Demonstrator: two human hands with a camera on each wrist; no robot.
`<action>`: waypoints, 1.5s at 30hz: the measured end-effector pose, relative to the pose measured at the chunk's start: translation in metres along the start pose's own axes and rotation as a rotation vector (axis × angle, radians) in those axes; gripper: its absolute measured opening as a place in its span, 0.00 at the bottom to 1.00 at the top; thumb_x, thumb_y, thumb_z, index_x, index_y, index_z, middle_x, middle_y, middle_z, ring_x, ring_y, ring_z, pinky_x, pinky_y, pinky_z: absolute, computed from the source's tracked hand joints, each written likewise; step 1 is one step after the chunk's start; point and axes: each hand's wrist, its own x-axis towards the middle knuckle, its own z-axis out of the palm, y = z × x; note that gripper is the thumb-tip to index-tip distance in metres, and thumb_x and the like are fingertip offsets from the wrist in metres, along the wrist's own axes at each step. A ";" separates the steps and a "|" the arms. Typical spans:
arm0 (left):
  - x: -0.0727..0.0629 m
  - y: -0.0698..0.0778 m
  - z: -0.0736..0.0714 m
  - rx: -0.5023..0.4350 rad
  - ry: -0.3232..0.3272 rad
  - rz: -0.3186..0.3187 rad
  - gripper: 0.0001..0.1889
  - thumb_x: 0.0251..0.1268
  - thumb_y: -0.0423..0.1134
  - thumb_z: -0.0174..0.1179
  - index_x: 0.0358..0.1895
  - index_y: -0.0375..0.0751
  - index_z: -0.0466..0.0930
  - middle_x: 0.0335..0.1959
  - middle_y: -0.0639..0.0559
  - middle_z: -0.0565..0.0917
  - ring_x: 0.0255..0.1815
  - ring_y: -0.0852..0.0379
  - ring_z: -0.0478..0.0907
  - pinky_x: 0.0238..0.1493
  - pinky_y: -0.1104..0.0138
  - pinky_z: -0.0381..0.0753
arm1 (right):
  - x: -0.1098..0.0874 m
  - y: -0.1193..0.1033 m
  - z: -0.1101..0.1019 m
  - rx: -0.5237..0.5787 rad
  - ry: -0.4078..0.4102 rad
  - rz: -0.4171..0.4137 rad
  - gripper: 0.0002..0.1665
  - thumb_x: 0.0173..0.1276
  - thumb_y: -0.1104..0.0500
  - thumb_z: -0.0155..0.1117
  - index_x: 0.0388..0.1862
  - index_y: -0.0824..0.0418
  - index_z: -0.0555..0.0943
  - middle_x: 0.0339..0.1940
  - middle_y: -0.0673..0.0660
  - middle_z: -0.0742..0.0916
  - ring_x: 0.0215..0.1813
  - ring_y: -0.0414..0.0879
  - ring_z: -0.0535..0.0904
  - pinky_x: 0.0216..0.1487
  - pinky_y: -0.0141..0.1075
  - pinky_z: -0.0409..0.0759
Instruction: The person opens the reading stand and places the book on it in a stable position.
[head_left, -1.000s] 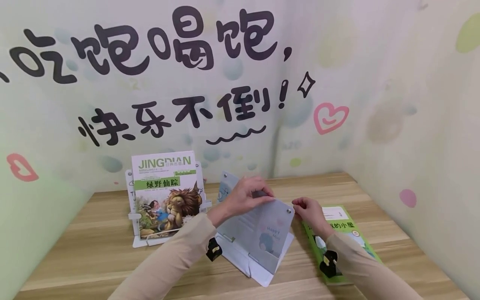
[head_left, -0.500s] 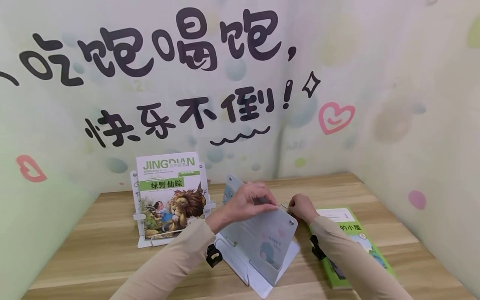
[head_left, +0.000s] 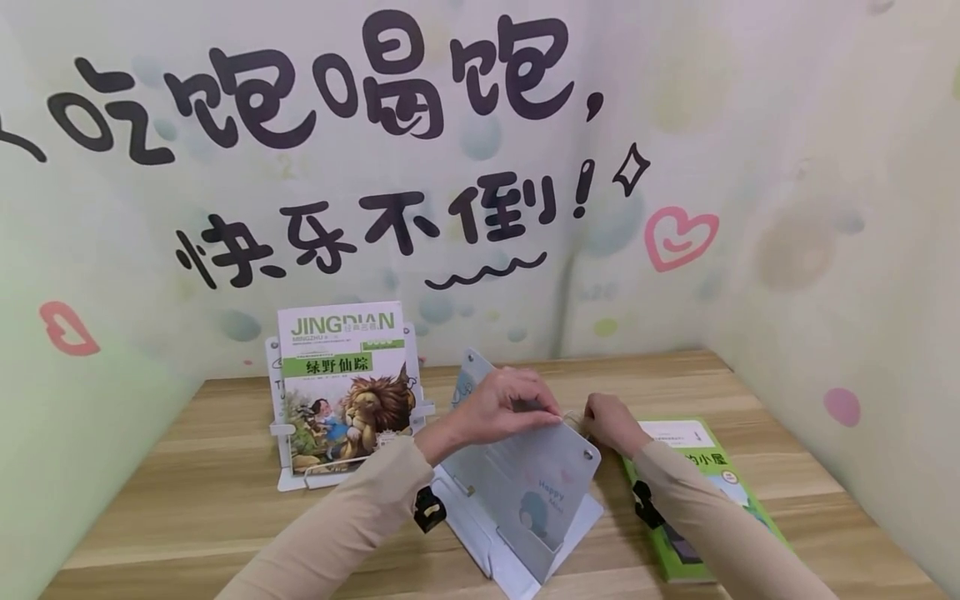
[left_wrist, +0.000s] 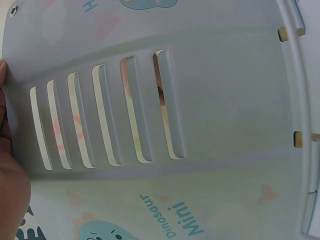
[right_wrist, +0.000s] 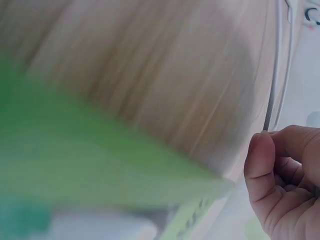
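Pale grey-blue, the book stand (head_left: 517,475) sits mid-table in front of me, its back plate leaning and its base splayed at an angle on the wood-grain table (head_left: 150,492). My left hand (head_left: 498,408) pinches the plate's top edge; my right hand (head_left: 609,421), behind it, has thumb and finger closed on a thin wire (right_wrist: 274,75).

I judge that I am setting this wire as the rear support. To do it well, I'd hold the plate at one lean with the left while the right guides the wire gently — a hard pull could bend it or make the base skid. Where its far end seats is hidden from me, so I'd feel for the catch before trusting any weight to it. My right forearm passes over the green book (head_left: 723,467), so a low, careful elbow would avoid nudging it.

Now the writing. The plate carries "Happy" in the head view and "Mini Dinosaur" in the left wrist view, beside a blue dinosaur. The standing book (head_left: 347,375), propped in the white stand (head_left: 277,400) to my left, reads "JINGDIAN", "MINGZHU" and 绿野仙踪. On the green book I can make out only 的小屋 — my sleeve (head_left: 720,517) covers part of the cover. The wall (head_left: 750,125) says 吃饱喝饱, 快乐不倒! in big dark strokes.
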 end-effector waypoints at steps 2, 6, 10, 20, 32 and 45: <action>0.000 0.000 0.000 -0.001 0.001 0.002 0.02 0.55 0.29 0.65 0.31 0.36 0.84 0.31 0.46 0.85 0.31 0.64 0.78 0.30 0.76 0.78 | 0.000 0.000 -0.001 -0.025 0.011 -0.023 0.06 0.52 0.72 0.60 0.19 0.66 0.75 0.17 0.54 0.78 0.23 0.47 0.72 0.25 0.36 0.72; 0.000 0.000 0.000 0.002 0.007 0.017 0.01 0.55 0.30 0.65 0.31 0.36 0.84 0.30 0.47 0.85 0.31 0.64 0.78 0.30 0.76 0.78 | 0.000 0.000 -0.003 -0.047 0.019 -0.043 0.06 0.50 0.73 0.59 0.19 0.66 0.74 0.17 0.55 0.78 0.23 0.48 0.73 0.25 0.38 0.73; 0.001 0.000 -0.001 0.003 -0.001 0.029 0.02 0.56 0.31 0.65 0.31 0.36 0.84 0.30 0.47 0.85 0.31 0.64 0.78 0.30 0.76 0.78 | 0.000 0.004 -0.005 -0.029 -0.001 0.000 0.05 0.53 0.73 0.59 0.22 0.67 0.75 0.19 0.56 0.78 0.25 0.48 0.73 0.27 0.39 0.74; 0.001 -0.005 -0.011 0.020 -0.013 0.031 0.03 0.57 0.29 0.64 0.33 0.37 0.85 0.34 0.49 0.86 0.39 0.62 0.80 0.42 0.71 0.80 | -0.016 0.029 -0.015 0.263 -0.057 0.170 0.04 0.63 0.72 0.53 0.31 0.75 0.75 0.23 0.61 0.80 0.18 0.44 0.76 0.21 0.34 0.79; -0.009 -0.022 -0.021 0.020 0.053 0.080 0.05 0.55 0.24 0.62 0.34 0.32 0.84 0.38 0.42 0.86 0.48 0.49 0.80 0.58 0.63 0.76 | -0.048 0.015 -0.021 0.843 -0.049 0.369 0.15 0.74 0.65 0.45 0.47 0.80 0.67 0.30 0.60 0.81 0.26 0.39 0.80 0.31 0.32 0.83; -0.019 -0.019 -0.025 -0.041 0.065 -0.089 0.03 0.60 0.27 0.59 0.33 0.35 0.82 0.41 0.42 0.85 0.57 0.47 0.76 0.63 0.61 0.71 | -0.062 -0.024 -0.003 0.995 -0.065 0.078 0.17 0.70 0.65 0.53 0.50 0.79 0.69 0.39 0.67 0.80 0.36 0.39 0.80 0.41 0.34 0.83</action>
